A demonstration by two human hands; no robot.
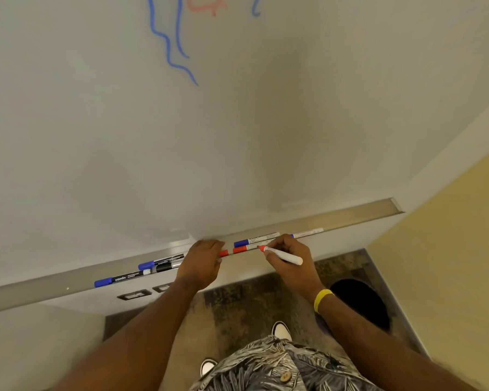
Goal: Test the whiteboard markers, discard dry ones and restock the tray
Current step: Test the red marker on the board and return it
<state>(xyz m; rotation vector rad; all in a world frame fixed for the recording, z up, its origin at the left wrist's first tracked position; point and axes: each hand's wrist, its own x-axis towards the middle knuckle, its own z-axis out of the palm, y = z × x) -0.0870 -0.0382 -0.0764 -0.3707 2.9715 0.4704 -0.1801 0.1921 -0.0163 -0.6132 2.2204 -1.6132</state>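
A long metal tray (350, 217) runs along the foot of the whiteboard (237, 136). My right hand (290, 256) grips an uncapped white marker (287, 256), its red tip pointing left just over the tray. My left hand (201, 262) is at the tray's front edge, fingers curled, pinching a red cap (223, 253). Between my hands a red-capped marker (244, 248) and a blue-capped marker (256, 239) lie in the tray. Left of my left hand lie two blue-capped markers (116, 279) (158, 263) and a black one (167, 267). Another white marker (308, 232) lies behind my right hand.
Blue scribbles (167, 46) and a faint red one (206, 5) mark the top of the board. A dark round bin opening (359, 303) sits on the floor at the right, below my right wrist. A yellow wall (449, 249) closes the right side.
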